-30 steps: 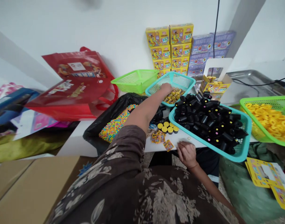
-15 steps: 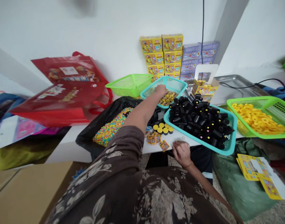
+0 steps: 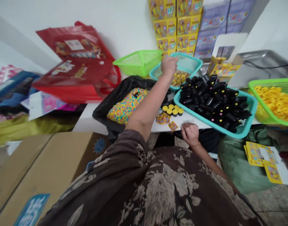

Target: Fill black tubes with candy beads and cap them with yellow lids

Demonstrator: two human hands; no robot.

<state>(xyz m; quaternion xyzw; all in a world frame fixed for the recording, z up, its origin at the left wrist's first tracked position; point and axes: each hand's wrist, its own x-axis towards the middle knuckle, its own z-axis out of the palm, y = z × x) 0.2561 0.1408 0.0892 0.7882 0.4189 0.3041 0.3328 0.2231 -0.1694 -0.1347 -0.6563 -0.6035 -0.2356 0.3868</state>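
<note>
My left hand (image 3: 169,66) is stretched out over the far teal basket (image 3: 198,62), its fingers curled closed. Small yellow-topped pieces (image 3: 180,78) lie in that basket beside the hand. Whatever the fingers hold, if anything, is hidden. My right hand (image 3: 190,134) rests at the front edge of the white table, fingers bent inward, their tips out of sight. Just left of it lies a small printed packet (image 3: 173,126), with more packets (image 3: 163,119) further left. Behind them stand several black tubs with yellow tops (image 3: 172,110).
A teal basket of black cylinders (image 3: 213,102) stands right. A black bag (image 3: 100,108) of colourful beads (image 3: 127,106) lies left, near a red bag (image 3: 73,78). Yellow boxes (image 3: 165,28) are stacked behind; a green basket of yellow rings (image 3: 279,100) is far right.
The view has tilted down, so the table sits higher in the picture. My left hand has lifted slightly off the yellow-topped pieces, its fingers curled. My right hand stays at the edge.
</note>
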